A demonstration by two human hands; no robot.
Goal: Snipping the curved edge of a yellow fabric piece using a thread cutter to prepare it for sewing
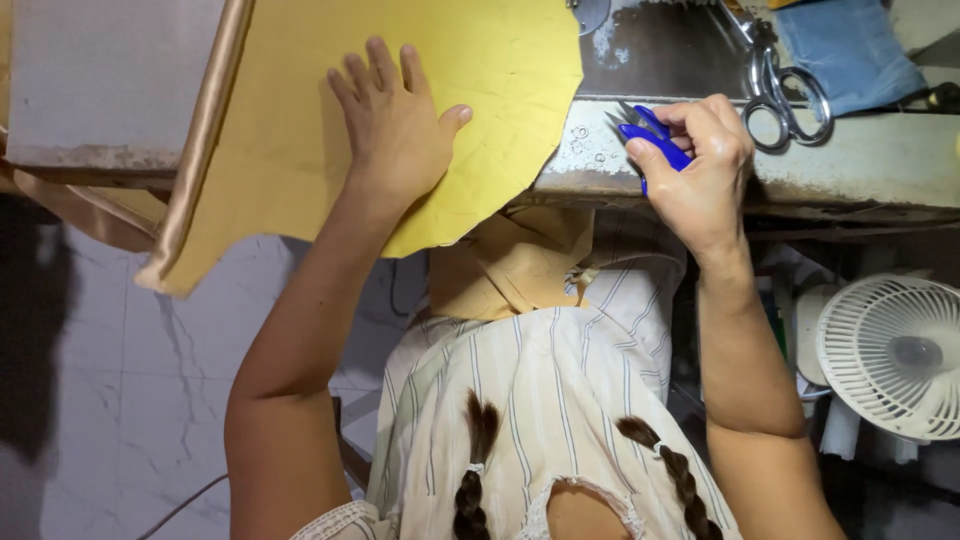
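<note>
My left hand (395,125) lies flat, fingers spread, on a sheet of yellow fabric (300,120) that covers the worn table (880,165) and hangs over its near edge. My right hand (700,165) grips small blue thread snips (650,138) at the table's edge, just right of the fabric, blades pointing toward it. The snips' tips are apart from the fabric.
Large metal scissors (785,95) lie on the table beyond my right hand, next to a folded blue cloth (850,50). A satin beige strip (200,140) edges the fabric at left. A white fan (895,355) stands below right. White tiled floor (110,380) shows at left.
</note>
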